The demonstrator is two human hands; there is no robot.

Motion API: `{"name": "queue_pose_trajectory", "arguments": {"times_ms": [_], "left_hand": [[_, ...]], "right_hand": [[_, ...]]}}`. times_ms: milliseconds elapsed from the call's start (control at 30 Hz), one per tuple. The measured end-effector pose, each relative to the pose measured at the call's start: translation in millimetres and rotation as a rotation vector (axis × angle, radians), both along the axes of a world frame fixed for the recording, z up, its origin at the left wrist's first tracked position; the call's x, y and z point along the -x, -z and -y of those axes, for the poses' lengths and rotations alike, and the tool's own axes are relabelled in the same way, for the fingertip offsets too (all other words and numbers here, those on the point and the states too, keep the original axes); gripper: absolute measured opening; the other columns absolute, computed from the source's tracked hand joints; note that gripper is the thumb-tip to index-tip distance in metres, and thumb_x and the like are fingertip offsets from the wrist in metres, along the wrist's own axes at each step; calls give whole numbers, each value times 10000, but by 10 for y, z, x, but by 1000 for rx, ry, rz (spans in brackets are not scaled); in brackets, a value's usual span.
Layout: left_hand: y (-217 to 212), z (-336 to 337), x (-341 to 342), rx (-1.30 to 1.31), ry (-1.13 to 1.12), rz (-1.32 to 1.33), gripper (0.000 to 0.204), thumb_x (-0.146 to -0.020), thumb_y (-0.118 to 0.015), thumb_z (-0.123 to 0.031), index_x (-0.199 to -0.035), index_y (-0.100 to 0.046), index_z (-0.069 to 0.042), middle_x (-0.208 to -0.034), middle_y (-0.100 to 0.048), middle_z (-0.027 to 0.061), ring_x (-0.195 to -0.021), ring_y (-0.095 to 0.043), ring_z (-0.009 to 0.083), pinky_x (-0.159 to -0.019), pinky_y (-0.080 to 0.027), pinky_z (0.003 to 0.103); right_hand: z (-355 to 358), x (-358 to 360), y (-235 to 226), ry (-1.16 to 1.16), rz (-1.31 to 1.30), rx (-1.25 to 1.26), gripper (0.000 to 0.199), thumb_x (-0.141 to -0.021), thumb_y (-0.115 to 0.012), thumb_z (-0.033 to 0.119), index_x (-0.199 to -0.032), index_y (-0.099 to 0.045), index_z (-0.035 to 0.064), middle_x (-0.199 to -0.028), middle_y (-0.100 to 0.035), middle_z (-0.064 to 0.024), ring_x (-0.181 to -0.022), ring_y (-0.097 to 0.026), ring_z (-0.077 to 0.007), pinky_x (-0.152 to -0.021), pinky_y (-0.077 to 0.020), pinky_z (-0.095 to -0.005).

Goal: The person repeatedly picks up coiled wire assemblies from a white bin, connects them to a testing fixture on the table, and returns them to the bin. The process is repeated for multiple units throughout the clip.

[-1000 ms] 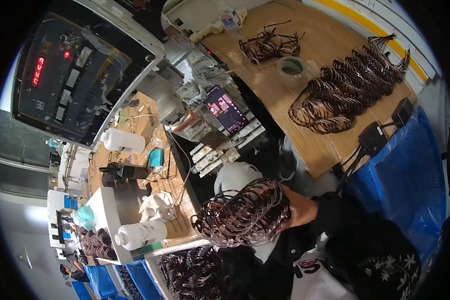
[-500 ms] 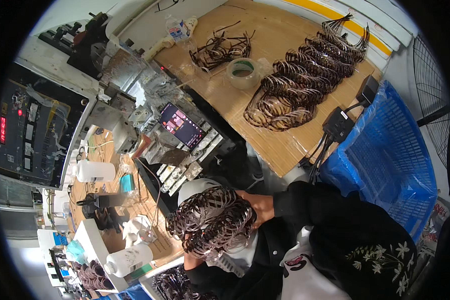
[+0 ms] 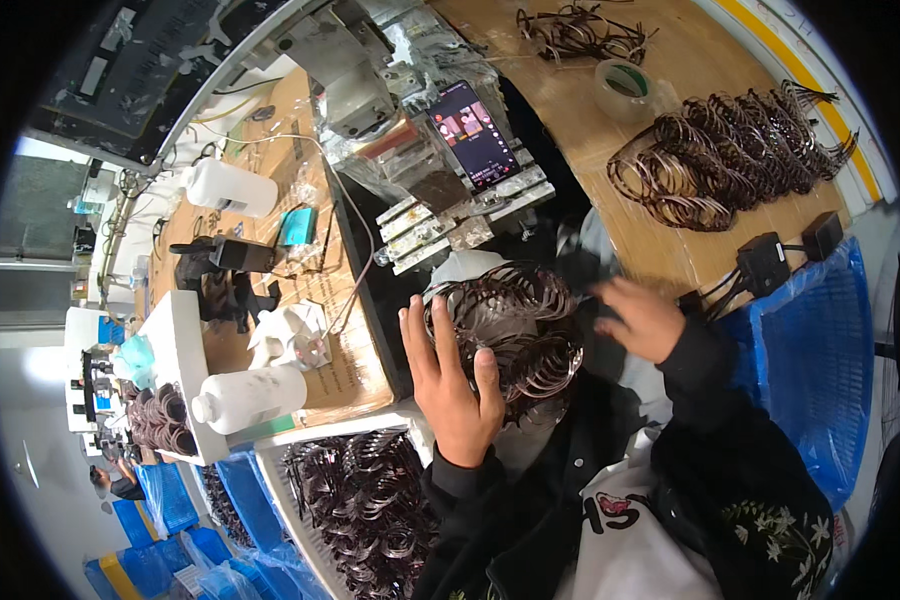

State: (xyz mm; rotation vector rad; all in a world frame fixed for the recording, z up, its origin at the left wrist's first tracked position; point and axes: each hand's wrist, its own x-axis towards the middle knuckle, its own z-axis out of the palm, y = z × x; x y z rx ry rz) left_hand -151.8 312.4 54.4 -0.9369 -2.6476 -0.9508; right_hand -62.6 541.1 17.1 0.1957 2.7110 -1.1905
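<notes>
A bundle of thin, glossy dark brown loops (image 3: pixel 515 335) rests over my lap, on something pale grey. My left hand (image 3: pixel 455 390) lies along the bundle's left edge with fingers stretched out and thumb apart. Whether it presses on the loops I cannot tell. To the right of the bundle, clear of it, is my right hand (image 3: pixel 642 318), slightly blurred, its fingers apart and nothing in them. A longer row of similar loops (image 3: pixel 735 160) lies on the cardboard-covered table at the far right.
Ahead stands a metal machine bed (image 3: pixel 410 225) with a lit phone (image 3: pixel 473 135) propped on it. White bottles (image 3: pixel 255 398) stand on the left bench. A white crate (image 3: pixel 295 510) of dark loops is at the lower left, a blue basket (image 3: pixel 820 370) at the right. Clear tape (image 3: pixel 622 90) sits on the table.
Both hands were around the bundle and have let go of it. My right hand has moved off to the right, and my left hand has opened beside the loops. The view has shifted.
</notes>
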Motion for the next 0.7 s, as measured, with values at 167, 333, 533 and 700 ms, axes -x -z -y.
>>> {"name": "queue_pose_trajectory", "arguments": {"times_ms": [167, 333, 533, 700], "left_hand": [[-54, 22, 36, 47, 53, 14, 476, -926, -454, -216, -1341, -394, 8, -1398, -321, 257, -1300, -290, 445, -1043, -273, 465], [-54, 231, 159, -406, 33, 290, 690, -867, -556, -250, -1406, -228, 30, -1442, -295, 191, -1329, -302, 283, -1049, -273, 400], [64, 287, 497, -591, 215, 726, 877, -691, -774, -182, -1377, -269, 24, -1317, -426, 195, -1220, -419, 254, -1036, -309, 367], [149, 288, 602, -787, 205, 1007, 724, -682, -771, -135, -1270, -389, 47, -1190, -522, 151, -1109, -513, 223, -982, -378, 343]], "right_hand": [[197, 442, -321, 160, -639, 27, 217, -843, -619, 189, -981, -646, 24, -935, -628, -116, -827, -594, -275, -725, -471, -326], [350, 717, -440, 111, -585, -13, 151, -796, -647, 200, -840, -657, 56, -843, -630, -55, -777, -597, -250, -680, -472, -340], [284, 756, -720, -54, -458, -192, 111, -825, -606, 133, -879, -638, 42, -816, -615, -73, -742, -602, -259, -652, -473, -359], [259, 676, -1037, -59, -522, -68, 99, -812, -608, 86, -894, -622, 31, -801, -576, -80, -673, -589, -249, -594, -466, -330]]}}
